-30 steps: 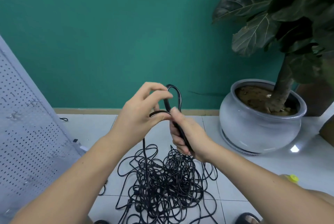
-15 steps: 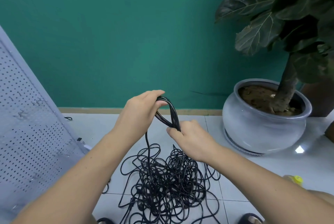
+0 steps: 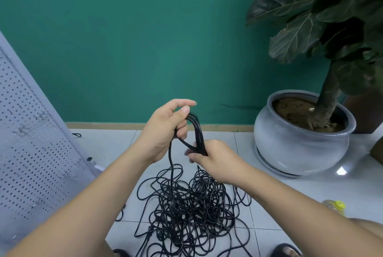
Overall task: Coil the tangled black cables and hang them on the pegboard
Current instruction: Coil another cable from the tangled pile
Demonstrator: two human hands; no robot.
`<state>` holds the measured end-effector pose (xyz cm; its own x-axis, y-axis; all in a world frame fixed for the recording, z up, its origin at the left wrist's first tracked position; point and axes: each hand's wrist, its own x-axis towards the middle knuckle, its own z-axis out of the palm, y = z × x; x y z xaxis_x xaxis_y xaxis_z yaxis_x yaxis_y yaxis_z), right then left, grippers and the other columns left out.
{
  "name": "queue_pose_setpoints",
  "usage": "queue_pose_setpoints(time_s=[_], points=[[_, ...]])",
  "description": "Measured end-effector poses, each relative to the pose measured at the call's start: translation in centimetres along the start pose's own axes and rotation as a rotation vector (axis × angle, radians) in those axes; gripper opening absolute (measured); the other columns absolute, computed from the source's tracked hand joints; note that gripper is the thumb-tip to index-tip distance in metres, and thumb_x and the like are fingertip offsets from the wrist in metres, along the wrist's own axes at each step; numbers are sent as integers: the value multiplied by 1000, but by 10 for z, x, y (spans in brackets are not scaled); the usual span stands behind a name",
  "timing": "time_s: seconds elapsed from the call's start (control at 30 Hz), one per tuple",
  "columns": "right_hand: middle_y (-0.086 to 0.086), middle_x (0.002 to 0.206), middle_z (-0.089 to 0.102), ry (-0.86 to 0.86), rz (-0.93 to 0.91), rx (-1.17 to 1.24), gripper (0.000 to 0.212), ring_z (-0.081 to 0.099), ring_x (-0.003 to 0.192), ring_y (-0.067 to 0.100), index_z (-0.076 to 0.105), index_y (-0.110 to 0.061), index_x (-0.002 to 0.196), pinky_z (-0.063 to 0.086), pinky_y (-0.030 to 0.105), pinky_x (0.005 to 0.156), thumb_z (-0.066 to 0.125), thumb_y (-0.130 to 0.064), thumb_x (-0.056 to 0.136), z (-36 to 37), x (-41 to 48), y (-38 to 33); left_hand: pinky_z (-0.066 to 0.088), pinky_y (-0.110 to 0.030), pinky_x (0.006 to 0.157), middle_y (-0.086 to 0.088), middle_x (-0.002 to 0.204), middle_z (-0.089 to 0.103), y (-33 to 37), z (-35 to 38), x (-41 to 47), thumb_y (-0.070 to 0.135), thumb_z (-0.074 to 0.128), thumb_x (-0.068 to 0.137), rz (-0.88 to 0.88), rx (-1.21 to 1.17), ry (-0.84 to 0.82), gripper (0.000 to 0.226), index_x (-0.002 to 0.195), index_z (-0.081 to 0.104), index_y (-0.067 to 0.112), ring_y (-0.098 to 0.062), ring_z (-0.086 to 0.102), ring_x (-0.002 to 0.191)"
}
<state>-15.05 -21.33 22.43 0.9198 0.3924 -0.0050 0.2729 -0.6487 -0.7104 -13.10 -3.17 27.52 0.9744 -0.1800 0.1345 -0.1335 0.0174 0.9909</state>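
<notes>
A tangled heap of black cables [image 3: 186, 211] lies on the white tiled floor in front of me. Above it I hold a small coil of several black loops [image 3: 196, 132]. My left hand [image 3: 163, 130] grips the top of the coil, thumb over the loops, and a strand drops from it into the heap. My right hand [image 3: 215, 159] holds the coil's lower end in curled fingers. The grey pegboard [image 3: 31, 142] leans at the left, with small metal hooks on it.
A large grey ceramic pot [image 3: 300, 142] with a broad-leaved plant stands at the right against the teal wall. A yellow-capped bottle [image 3: 335, 207] lies near my right forearm. My sandalled feet [image 3: 286, 251] show at the bottom edge.
The coil has grown from one loop to several. My left hand has laid another turn over the top, and my right hand has moved down to the coil's lower end.
</notes>
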Motion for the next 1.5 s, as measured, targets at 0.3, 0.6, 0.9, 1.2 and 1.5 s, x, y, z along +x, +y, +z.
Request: queue_pose_setpoints(time_s=[0.3,0.6,0.9,1.2,1.5], points=[[-8,54,33,82,116,345,33,29,51,17,75,-14,89,24,32,49,66,-43,103,22,1,-15,23,-27,49,6,59,22,7,23,0,20,51,114,-16,34,44,20,122,67,13,-16,18,51],[-4,56,34,-84,57,441,51,28,52,19,62,-39,55,26,34,54,54,-18,100,30,2,-26,17,-20,41,7,57,23,0,18,10,16,76,97,-226,-232,232,10,94,67,18,-8,20,42],[-7,55,45,-105,33,237,42,37,47,10,76,-12,74,31,28,51,68,-40,103,34,6,-23,24,-26,50,0,64,37,12,13,12,34,81,90,-280,-17,188,27,104,76,11,-14,30,46],[-6,51,43,-62,126,185,52,40,49,18,73,-13,69,32,31,51,64,-52,103,19,9,-8,60,-35,80,16,89,73,27,-23,11,6,72,84,86,731,-79,36,101,76,37,-22,71,81],[-5,56,47,-126,125,172,48,42,55,19,75,-12,73,34,33,56,65,-50,100,28,10,-11,44,-24,56,15,72,73,24,-20,8,9,65,86,213,1092,-114,33,97,81,35,-5,61,61]])
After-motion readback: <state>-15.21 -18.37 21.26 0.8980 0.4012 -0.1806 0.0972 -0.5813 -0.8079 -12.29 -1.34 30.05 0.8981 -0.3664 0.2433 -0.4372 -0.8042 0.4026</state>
